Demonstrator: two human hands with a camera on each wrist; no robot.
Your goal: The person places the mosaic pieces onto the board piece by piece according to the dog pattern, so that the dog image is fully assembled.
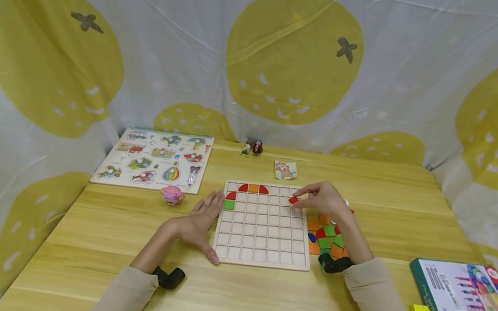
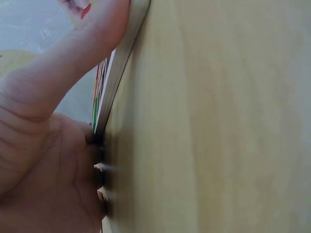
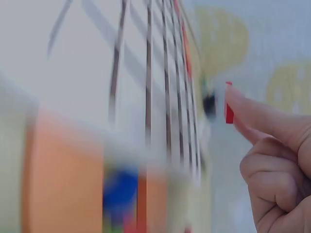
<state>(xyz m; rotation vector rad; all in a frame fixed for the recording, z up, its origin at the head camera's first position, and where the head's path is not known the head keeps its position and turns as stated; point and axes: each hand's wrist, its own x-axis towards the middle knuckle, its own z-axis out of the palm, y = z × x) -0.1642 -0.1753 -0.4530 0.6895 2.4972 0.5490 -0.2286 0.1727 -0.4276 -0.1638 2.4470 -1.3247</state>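
Small, thin red piece (image 1: 293, 200) with a flat edge is pinched between thumb and fingertips of the person's right hand (image 1: 325, 201), raised over the far right corner of a pale wooden square grid board (image 1: 269, 232). From where I stand, the left hand (image 1: 198, 224) grips nothing: its fingers lie loosely extended along the board's left edge, thumb touching the near left corner. Ahead of that hand, on the board, sit a green square tile (image 1: 229, 205), an orange square tile (image 1: 253, 188) and three red rounded tiles (image 1: 264, 190). Just nearer than the right hand, beside the board, lies a loose multicoloured pile of flat tiles (image 1: 326, 243). A round pink toy (image 1: 172, 195) rests left of the left hand.
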